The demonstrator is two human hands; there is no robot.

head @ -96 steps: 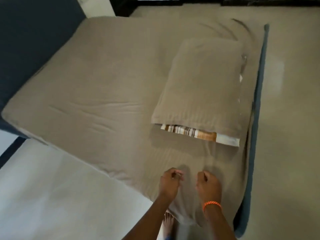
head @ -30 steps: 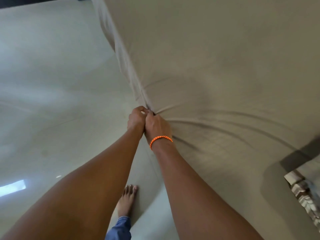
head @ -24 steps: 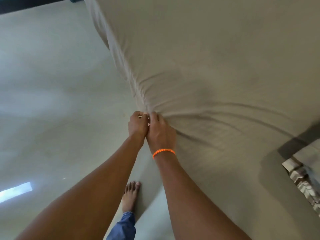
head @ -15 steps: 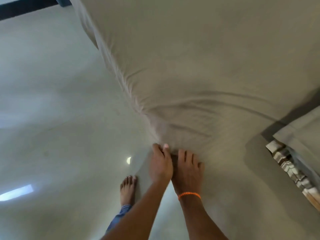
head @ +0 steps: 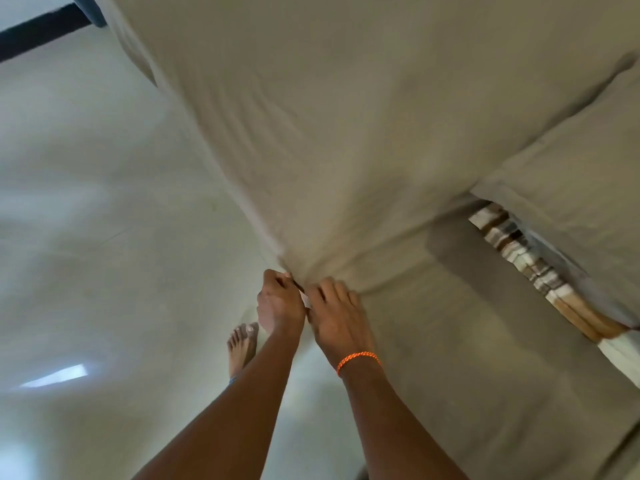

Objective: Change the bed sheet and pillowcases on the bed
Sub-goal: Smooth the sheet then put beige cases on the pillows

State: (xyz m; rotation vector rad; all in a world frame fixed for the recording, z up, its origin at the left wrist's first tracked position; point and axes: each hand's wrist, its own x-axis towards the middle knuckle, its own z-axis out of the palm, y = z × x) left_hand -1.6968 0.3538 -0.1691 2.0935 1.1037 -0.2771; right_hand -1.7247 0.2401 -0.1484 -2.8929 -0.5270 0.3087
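Sheet [head: 346,133], plain taupe, puckered at the bed's corner; no writing legible. Left hand [head: 278,306] and right hand [head: 341,322] pinch the gathered cloth. Pillow [head: 571,202] shows striped ticking.

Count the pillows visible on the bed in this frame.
1. The pillow lies at the right edge of the view on the bed sheet, its striped end poking from the pillowcase. Others may lie out of frame.

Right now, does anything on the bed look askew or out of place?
Yes. The striped pillow sticks out of the open end of its taupe pillowcase, not fully covered. The bed sheet is bunched into creases at the edge where the left hand and right hand grip it.
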